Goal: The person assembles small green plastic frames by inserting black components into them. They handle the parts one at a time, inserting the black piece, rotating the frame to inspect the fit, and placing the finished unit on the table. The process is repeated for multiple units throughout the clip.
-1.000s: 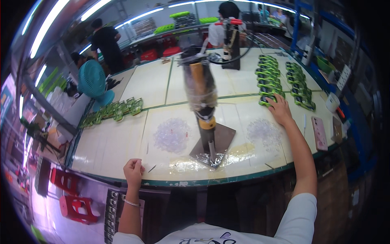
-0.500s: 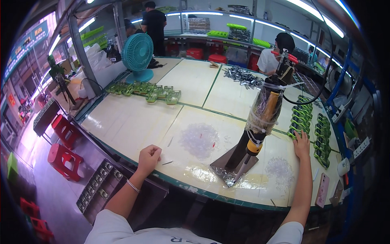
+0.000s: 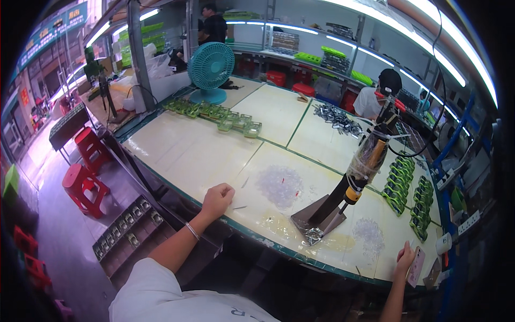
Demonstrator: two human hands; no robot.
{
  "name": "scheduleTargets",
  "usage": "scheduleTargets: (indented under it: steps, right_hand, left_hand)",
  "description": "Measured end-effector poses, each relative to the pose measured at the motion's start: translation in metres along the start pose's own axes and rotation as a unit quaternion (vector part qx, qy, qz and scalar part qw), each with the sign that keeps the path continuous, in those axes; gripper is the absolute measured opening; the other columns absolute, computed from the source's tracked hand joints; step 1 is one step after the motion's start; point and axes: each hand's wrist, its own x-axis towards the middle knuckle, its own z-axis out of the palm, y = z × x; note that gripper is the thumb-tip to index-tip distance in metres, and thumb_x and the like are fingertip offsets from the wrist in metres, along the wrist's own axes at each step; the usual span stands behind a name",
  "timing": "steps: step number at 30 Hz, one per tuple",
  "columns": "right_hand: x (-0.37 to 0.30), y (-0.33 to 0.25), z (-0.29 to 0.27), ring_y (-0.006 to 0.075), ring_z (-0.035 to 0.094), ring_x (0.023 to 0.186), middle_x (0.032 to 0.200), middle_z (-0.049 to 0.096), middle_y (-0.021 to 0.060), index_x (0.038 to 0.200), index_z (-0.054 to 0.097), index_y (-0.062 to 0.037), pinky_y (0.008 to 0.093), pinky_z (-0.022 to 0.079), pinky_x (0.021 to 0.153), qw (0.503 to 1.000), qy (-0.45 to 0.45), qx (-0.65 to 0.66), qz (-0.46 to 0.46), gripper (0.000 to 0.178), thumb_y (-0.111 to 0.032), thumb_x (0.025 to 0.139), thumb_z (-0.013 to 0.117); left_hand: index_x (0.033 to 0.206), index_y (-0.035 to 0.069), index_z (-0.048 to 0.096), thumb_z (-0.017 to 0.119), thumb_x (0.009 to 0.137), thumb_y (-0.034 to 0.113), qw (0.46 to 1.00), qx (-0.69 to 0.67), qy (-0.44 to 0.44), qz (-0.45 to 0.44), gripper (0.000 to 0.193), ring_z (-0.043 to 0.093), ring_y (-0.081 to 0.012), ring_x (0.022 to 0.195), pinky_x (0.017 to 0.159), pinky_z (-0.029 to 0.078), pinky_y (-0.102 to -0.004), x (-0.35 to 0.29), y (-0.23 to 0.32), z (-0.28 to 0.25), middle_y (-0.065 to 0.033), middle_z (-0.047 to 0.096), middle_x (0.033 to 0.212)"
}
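My left hand (image 3: 218, 200) is closed in a loose fist over the table's near edge, with nothing seen in it. Beside it lies a thin dark strip (image 3: 240, 207), and farther right a pile of small clear plastic pieces (image 3: 279, 185) with a few red bits. At the near right my right hand (image 3: 404, 257) is closed next to a pink phone (image 3: 416, 266), partly overlapping it; what its fingers hold, if anything, is hidden. Left of this hand is a smaller clear pile (image 3: 368, 236). Between the hands, a taped handheld tool (image 3: 360, 180) stands on a metal base (image 3: 311, 219).
Rows of green-and-black parts (image 3: 398, 182) lie at the right. Green frames (image 3: 239, 125) and a teal fan (image 3: 211, 67) stand far left; dark metal pieces (image 3: 337, 119) lie farther back. Red stools (image 3: 85, 188) and a compartmented tray (image 3: 124, 231) are left of the table. A person (image 3: 370, 99) sits opposite.
My right hand has left the green-and-black parts and come nearer, down beside the phone. My left hand stays closed near the table's edge. The whole view has shifted.
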Motion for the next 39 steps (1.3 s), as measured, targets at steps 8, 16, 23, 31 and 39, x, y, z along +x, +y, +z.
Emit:
scheduleTargets:
  steps: [8, 16, 23, 31, 39]
  right_hand:
    - [-0.022, 0.014, 0.004, 0.0048, 0.023, 0.036, 0.042, 0.026, -0.0057, 0.047, 0.028, -0.0132, 0.0238, 0.014, 0.036, 0.998, 0.052, 0.032, 0.012, 0.046, -0.026, 0.084, 0.052]
    - [-0.011, 0.028, -0.001, 0.0064, 0.023, 0.038, 0.042, 0.027, -0.0045, 0.045, 0.028, -0.0111, 0.0262, 0.016, 0.038, 0.992, 0.069, -0.081, -0.063, 0.048, -0.026, 0.082, 0.054]
    - [-0.005, 0.029, 0.007, 0.0090, 0.026, 0.040, 0.043, 0.028, -0.0021, 0.045, 0.031, -0.0067, 0.0288, 0.021, 0.040, 0.978, 0.116, -0.157, -0.079, 0.047, -0.027, 0.080, 0.055]
    - [-0.015, 0.023, 0.004, 0.0093, 0.028, 0.041, 0.043, 0.031, -0.0014, 0.046, 0.034, -0.0047, 0.0287, 0.023, 0.041, 0.979, 0.117, -0.161, -0.044, 0.045, -0.025, 0.080, 0.056]
    - [-0.020, 0.013, 0.009, 0.0103, 0.029, 0.043, 0.043, 0.032, 0.0009, 0.048, 0.036, -0.0016, 0.0299, 0.026, 0.043, 0.974, 0.138, -0.180, -0.026, 0.043, -0.022, 0.079, 0.057]
  left_hand:
    - [0.075, 0.001, 0.057, 0.053, 0.076, 0.018, 0.998, 0.060, 0.016, 0.030, 0.018, 0.055, -0.0213, 0.056, 0.052, 0.041, -0.0300, -0.001, -0.006, -0.002, -0.0108, 0.056, 0.060]
    - [0.074, 0.002, 0.057, 0.052, 0.076, 0.020, 0.996, 0.060, 0.038, 0.060, 0.018, 0.055, -0.0305, 0.060, 0.055, 0.042, -0.0360, -0.005, 0.001, 0.001, -0.0146, 0.056, 0.062]
    - [0.074, -0.002, 0.056, 0.053, 0.077, 0.014, 0.999, -0.039, -0.020, 0.032, 0.016, 0.053, -0.0102, 0.051, 0.048, 0.041, -0.0226, 0.009, -0.008, -0.004, -0.0053, 0.055, 0.057]
    - [0.075, -0.001, 0.056, 0.055, 0.074, 0.022, 0.995, 0.043, -0.065, 0.067, 0.023, 0.055, -0.0228, 0.061, 0.058, 0.044, -0.0314, 0.090, -0.003, -0.011, -0.0127, 0.058, 0.066]
    - [0.108, 0.003, 0.050, 0.058, 0.072, 0.042, 0.933, 0.330, -0.026, 0.141, 0.053, 0.045, -0.0336, 0.100, 0.084, 0.037, -0.0401, 0.253, 0.017, 0.003, -0.0175, 0.047, 0.108]
